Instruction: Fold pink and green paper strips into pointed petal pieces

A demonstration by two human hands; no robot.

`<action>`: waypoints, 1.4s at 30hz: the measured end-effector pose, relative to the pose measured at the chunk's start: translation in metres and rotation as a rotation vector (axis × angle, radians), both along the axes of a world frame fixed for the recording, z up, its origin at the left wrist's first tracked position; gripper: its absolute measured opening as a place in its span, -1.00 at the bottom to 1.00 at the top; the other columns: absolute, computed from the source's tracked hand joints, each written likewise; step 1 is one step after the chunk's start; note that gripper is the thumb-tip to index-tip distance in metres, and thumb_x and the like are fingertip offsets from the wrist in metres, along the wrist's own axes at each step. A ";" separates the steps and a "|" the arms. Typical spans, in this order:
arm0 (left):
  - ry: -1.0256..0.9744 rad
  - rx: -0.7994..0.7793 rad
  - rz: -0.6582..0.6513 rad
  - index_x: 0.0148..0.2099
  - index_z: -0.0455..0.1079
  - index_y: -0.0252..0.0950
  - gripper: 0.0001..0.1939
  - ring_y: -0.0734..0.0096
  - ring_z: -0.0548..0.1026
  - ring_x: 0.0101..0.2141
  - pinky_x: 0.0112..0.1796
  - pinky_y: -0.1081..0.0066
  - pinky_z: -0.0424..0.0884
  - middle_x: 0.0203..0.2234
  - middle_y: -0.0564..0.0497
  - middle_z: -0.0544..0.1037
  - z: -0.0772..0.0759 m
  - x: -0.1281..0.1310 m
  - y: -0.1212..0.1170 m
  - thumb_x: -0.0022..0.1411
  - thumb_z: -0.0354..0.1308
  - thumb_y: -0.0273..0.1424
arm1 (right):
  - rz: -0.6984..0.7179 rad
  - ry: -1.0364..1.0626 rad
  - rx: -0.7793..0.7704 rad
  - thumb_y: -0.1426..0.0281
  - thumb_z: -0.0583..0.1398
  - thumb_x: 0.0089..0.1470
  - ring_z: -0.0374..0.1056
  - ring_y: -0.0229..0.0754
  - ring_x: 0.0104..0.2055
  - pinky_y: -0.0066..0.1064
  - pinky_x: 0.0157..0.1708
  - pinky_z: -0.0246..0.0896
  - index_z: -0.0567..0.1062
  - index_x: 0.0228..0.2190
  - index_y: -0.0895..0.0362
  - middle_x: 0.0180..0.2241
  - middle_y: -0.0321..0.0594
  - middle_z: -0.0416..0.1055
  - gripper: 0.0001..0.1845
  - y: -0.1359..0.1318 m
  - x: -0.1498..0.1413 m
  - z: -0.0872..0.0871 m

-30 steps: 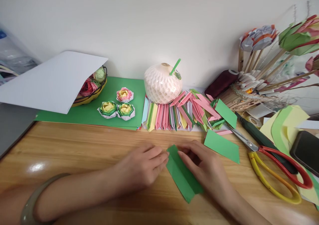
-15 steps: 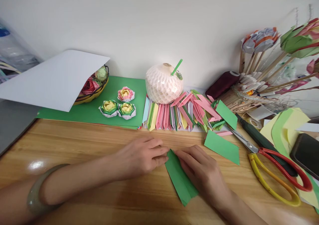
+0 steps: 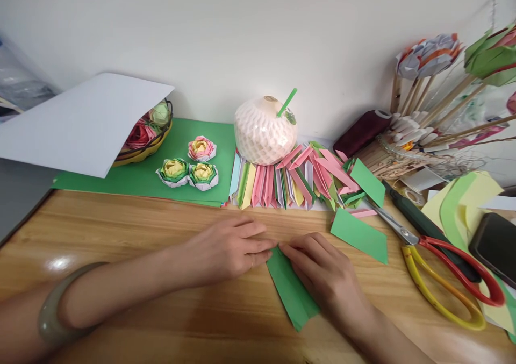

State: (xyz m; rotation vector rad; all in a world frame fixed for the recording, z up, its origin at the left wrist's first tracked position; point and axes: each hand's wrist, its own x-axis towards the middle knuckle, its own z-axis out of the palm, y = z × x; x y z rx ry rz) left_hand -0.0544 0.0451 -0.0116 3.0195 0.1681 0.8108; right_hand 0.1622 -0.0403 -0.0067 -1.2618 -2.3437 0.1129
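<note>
A strip of green paper (image 3: 291,288) with a lengthwise crease lies at a slant on the wooden table in front of me. My left hand (image 3: 231,248) reaches in from the left, its thumb and forefinger closed at the paper's upper left corner and its other fingers loosely stretched. My right hand (image 3: 324,272) covers the paper's right side, with thumb and fingertips pressed together at the top edge. Both sets of fingertips nearly meet there. The fingers hide the small fold at the top edge.
Scissors (image 3: 411,238) and two green paper pieces (image 3: 360,236) lie to the right. Behind are folded paper strips (image 3: 264,186), a wrapped coconut (image 3: 264,133) with a green straw, and paper flowers (image 3: 203,175) on green sheets. A phone (image 3: 495,245) sits far right.
The fingers have shifted slightly along the paper's top edge, and the left fingers are a little more stretched. The paper stays in place; the view has tilted slightly.
</note>
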 end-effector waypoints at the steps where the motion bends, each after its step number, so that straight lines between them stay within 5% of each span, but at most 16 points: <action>1: 0.006 0.002 0.000 -0.11 0.47 -0.31 -0.74 0.31 0.44 -0.16 -0.16 0.28 0.42 -0.12 0.06 0.56 0.000 0.000 0.000 0.39 -0.06 -0.51 | -0.007 -0.001 0.003 0.51 0.04 0.22 0.32 -0.16 -0.30 -0.34 -0.36 0.29 0.47 -0.17 0.17 -0.33 -0.12 0.44 -0.77 0.000 0.000 0.000; 11: -0.014 -0.031 0.001 -0.14 0.49 -0.31 -0.76 0.33 0.44 -0.19 -0.14 0.27 0.41 -0.15 0.02 0.57 0.003 0.001 0.000 0.37 -0.02 -0.50 | -0.043 -0.034 0.014 0.55 0.06 0.15 0.33 -0.10 -0.24 -0.26 -0.36 0.28 0.47 -0.15 0.11 -0.29 -0.13 0.43 -0.73 -0.011 0.020 0.005; 17: 0.010 -0.147 -0.083 -0.13 0.47 -0.29 -0.73 0.28 0.42 -0.14 -0.11 0.22 0.38 -0.09 0.05 0.55 -0.003 0.000 0.008 0.39 -0.08 -0.50 | -0.020 0.120 -0.180 0.62 0.03 0.10 0.35 -0.19 -0.20 -0.40 -0.31 0.33 0.41 -0.17 0.09 -0.21 -0.11 0.36 -0.68 -0.031 0.035 0.008; 25: -0.034 -0.086 -0.017 -0.07 0.43 -0.36 -0.71 0.24 0.40 -0.07 -0.04 0.16 0.34 -0.06 -0.04 0.52 -0.002 -0.001 0.003 0.39 -0.12 -0.53 | 0.120 0.035 -0.170 0.59 0.07 0.12 0.34 -0.17 -0.27 -0.34 -0.33 0.28 0.45 -0.25 0.12 -0.29 -0.14 0.44 -0.77 -0.037 0.021 0.016; 32: -0.134 -0.026 -0.020 -0.31 0.45 -0.37 -0.84 0.37 0.46 -0.32 -0.32 0.39 0.42 -0.41 0.03 0.56 0.006 0.006 -0.024 0.30 0.08 -0.53 | -0.046 0.003 -0.041 0.54 0.05 0.19 0.30 -0.20 -0.36 -0.38 -0.40 0.22 0.47 -0.27 0.16 -0.38 -0.17 0.43 -0.81 -0.029 -0.004 0.008; 42: -0.041 0.015 0.032 -0.39 0.41 -0.37 -0.75 0.39 0.42 -0.37 -0.37 0.40 0.43 -0.45 -0.03 0.51 -0.002 0.006 -0.037 0.33 -0.01 -0.57 | -0.022 0.145 -0.264 0.47 0.07 0.20 0.32 -0.21 -0.31 -0.39 -0.35 0.26 0.46 -0.38 0.12 -0.35 -0.19 0.41 -0.82 -0.014 -0.001 0.018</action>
